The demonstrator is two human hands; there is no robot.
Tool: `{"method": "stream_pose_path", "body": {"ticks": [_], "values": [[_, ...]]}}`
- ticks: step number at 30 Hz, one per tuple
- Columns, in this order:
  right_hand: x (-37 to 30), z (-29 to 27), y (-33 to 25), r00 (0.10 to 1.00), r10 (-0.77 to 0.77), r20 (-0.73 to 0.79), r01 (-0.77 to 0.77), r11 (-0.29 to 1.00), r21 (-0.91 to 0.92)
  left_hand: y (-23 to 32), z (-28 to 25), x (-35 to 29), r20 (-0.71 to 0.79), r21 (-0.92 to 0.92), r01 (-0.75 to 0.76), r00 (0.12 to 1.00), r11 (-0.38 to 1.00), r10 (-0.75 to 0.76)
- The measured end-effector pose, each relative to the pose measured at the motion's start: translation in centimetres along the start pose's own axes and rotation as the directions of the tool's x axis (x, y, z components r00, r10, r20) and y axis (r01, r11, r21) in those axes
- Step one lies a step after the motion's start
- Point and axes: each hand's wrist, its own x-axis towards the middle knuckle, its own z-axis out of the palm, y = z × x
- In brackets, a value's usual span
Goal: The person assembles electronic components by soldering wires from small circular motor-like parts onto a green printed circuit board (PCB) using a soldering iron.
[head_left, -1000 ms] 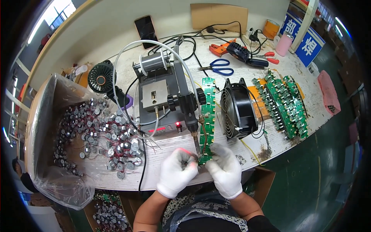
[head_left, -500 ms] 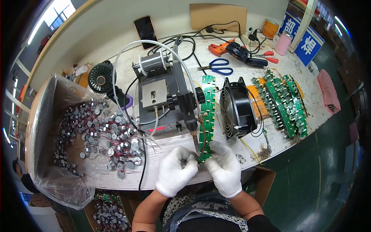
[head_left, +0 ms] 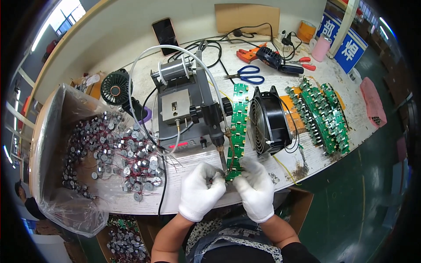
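Though rightward at far end, green board strip lengthwise forward; left hand, fingers closed; right hand, grip unclear.

We see the board strip slanted, its far end swung right toward the fan; the red glow on the left hand has vanished.

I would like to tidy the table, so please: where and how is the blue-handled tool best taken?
Probably by its handle loops, from above with the right hand. The blue-handled tool lies flat, loops to the right, narrow dark tip to the left; the large black fan stands in front, so a low approach seems awkward.
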Motion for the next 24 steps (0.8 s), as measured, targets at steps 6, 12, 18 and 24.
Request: {"method": "stream_pose_path", "body": {"ticks": [6,12,18,24], "values": [[-0.1,-0.2,0.5,1.000,0.024,-0.008,-0.024,1.000,0.012,-0.5,0.2,-0.3,-0.016,-0.041,0.086,0.996,0.995,-0.087],[-0.1,-0.3,0.4,0.999,0.038,-0.004,-0.038,0.999,-0.009,-0.3,0.1,-0.4,0.006,-0.086,0.142,0.990,0.986,-0.142],[-0.2,-0.4,0.2,0.999,0.049,0.004,-0.048,0.998,-0.027,-0.2,-0.4,-0.3,0.051,-0.042,0.116,0.992,0.992,-0.114],[-0.3,-0.3,-0.1,0.998,0.055,0.031,-0.054,0.998,-0.028,1.4,-1.3,0.2,0.151,0.091,0.056,0.986,0.994,-0.069]]}}
